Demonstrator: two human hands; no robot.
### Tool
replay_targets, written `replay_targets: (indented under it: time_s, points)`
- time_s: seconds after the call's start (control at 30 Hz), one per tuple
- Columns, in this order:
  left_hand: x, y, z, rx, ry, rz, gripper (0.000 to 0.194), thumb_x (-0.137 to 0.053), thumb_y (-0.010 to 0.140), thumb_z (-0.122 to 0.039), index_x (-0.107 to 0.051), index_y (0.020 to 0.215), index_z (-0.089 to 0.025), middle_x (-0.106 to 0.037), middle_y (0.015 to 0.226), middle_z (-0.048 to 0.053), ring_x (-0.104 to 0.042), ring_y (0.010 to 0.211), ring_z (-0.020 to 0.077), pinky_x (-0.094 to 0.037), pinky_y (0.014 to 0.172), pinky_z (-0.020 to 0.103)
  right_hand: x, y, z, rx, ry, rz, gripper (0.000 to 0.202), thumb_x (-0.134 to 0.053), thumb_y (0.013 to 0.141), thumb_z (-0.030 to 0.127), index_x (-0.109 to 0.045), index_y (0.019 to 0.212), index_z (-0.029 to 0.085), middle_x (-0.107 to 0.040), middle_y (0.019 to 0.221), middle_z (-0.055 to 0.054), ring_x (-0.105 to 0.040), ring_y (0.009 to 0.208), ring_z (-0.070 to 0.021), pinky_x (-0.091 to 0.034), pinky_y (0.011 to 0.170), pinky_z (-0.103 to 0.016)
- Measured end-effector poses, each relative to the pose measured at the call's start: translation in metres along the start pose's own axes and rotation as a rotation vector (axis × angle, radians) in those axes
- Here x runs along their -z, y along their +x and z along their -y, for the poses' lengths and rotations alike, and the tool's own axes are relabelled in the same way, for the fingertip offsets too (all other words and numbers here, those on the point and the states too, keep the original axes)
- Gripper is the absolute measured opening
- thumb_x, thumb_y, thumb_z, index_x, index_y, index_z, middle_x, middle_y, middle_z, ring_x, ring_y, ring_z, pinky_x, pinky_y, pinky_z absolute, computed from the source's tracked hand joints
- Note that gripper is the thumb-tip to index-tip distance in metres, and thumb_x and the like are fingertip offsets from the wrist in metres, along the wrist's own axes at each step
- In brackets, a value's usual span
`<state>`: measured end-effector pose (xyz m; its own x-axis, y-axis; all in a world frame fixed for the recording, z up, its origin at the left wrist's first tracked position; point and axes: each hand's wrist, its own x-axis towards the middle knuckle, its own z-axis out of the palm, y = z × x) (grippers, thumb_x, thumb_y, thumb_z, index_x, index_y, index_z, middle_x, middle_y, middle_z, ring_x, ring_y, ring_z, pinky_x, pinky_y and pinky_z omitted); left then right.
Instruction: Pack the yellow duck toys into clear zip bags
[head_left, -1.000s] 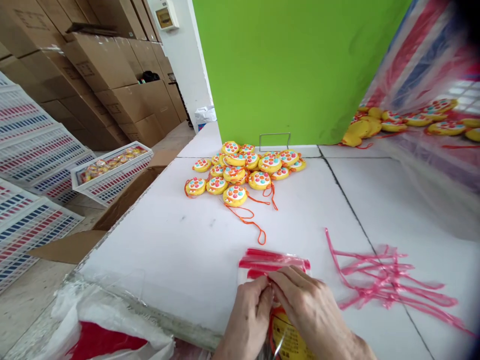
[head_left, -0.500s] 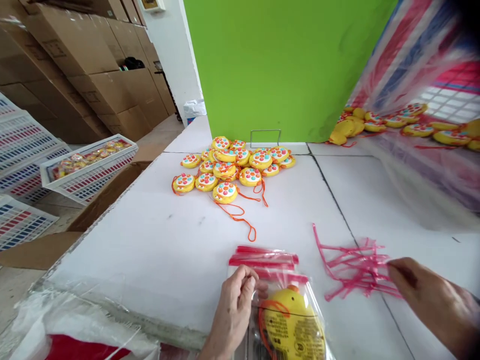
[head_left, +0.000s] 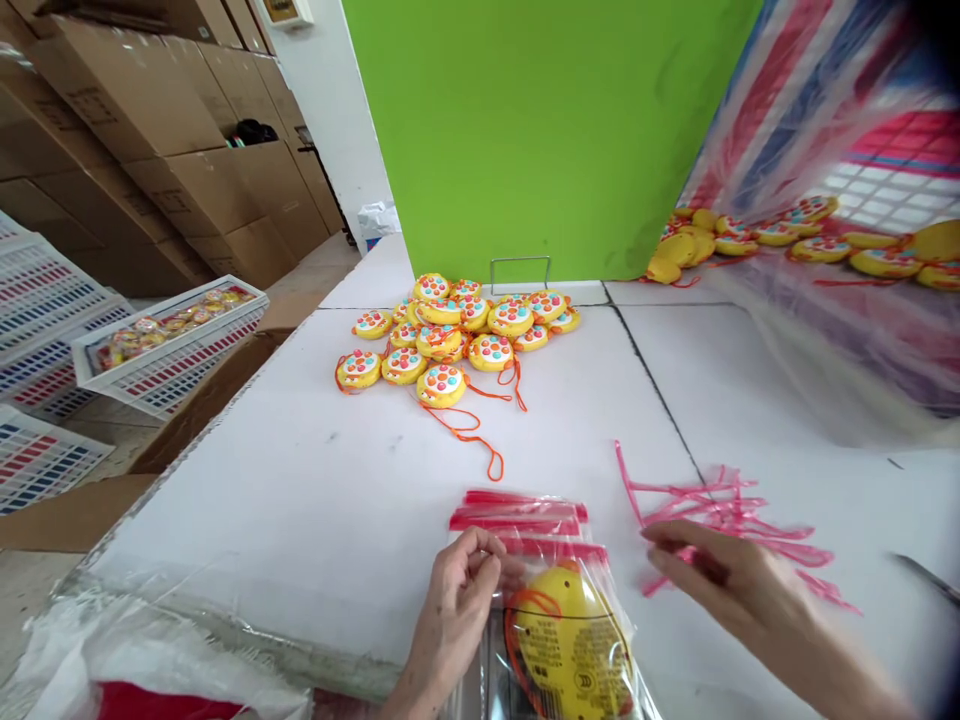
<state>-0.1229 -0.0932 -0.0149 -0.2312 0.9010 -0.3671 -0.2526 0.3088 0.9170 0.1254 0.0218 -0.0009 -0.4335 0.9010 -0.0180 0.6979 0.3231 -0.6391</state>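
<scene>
Near the front edge of the bench (head_left: 300, 520), a clear bag (head_left: 555, 548) with a yellow toy (head_left: 574, 640) inside lay over other red-topped bags (head_left: 517, 512). The left hand (head_left: 454, 605) curled at its upper left corner; the right (head_left: 739, 580) hung half-closed by the pink strips (head_left: 814, 553). Neither grip could be told. The tangled strips might have snagged together if one were pulled; a tug on the slick plastic could have shifted the bags beneath.

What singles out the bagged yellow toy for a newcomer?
On the white table, look between the left hand and right hand. The yellow toy lies in a clear bag with a red strip. Unlike the loose toys piled by the green panel, it shows dark print, not coloured dots.
</scene>
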Motion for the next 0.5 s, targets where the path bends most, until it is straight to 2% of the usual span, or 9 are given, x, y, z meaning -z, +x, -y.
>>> replay_targets:
  time_s: [0.1,0.2,0.27,0.33,0.5]
  points:
    - [-0.001,0.001,0.002,-0.008,0.007,0.002,0.012,-0.053,0.085,-0.029,-0.05,0.081,-0.019,-0.069,0.075,0.003,-0.066,0.074,0.0185,-0.05,0.072,0.029,-0.02,0.017,0.022,-0.038,0.141,0.277,0.032,-0.056,0.083,0.045,-0.065,0.102,0.022,-0.068,0.074,0.0,-0.055,0.053,-0.0119,-0.045,0.05,-0.024]
    - [0.0,-0.001,0.003,-0.038,0.082,-0.001,0.015,-0.053,0.086,-0.033,-0.051,0.081,-0.019,-0.066,0.074,0.002,-0.063,0.072,0.0175,-0.048,0.071,0.028,-0.029,0.026,0.028,-0.077,0.32,0.381,0.021,-0.058,0.08,0.04,-0.064,0.086,0.02,-0.06,0.066,0.003,-0.049,0.054,-0.0104,-0.037,0.047,-0.021]
    - [0.002,-0.003,0.002,-0.06,0.143,-0.01,0.019,-0.052,0.087,-0.036,-0.052,0.08,-0.019,-0.064,0.076,0.002,-0.061,0.072,0.0163,-0.047,0.069,0.026,-0.031,0.025,0.026,-0.085,0.409,0.413,0.019,-0.057,0.08,0.037,-0.059,0.074,0.019,-0.05,0.058,0.006,-0.042,0.053,-0.0092,-0.032,0.046,-0.02]
    - [0.004,-0.006,0.001,-0.067,0.162,-0.015,0.019,-0.051,0.088,-0.038,-0.052,0.082,-0.02,-0.059,0.075,-0.001,-0.056,0.07,0.0142,-0.044,0.067,0.023,-0.031,0.02,0.02,-0.07,0.429,0.397,0.02,-0.056,0.082,0.035,-0.056,0.071,0.019,-0.043,0.058,0.007,-0.038,0.054,-0.009,-0.031,0.048,-0.021]
    - [0.009,-0.007,0.002,-0.045,0.095,0.009,0.018,-0.05,0.088,-0.039,-0.052,0.086,-0.021,-0.05,0.07,-0.005,-0.049,0.065,0.0122,-0.041,0.063,0.021,-0.034,0.004,0.007,-0.005,0.388,0.335,0.023,-0.048,0.089,0.038,-0.054,0.075,0.02,-0.042,0.064,0.005,-0.04,0.06,-0.0113,-0.034,0.054,-0.023]
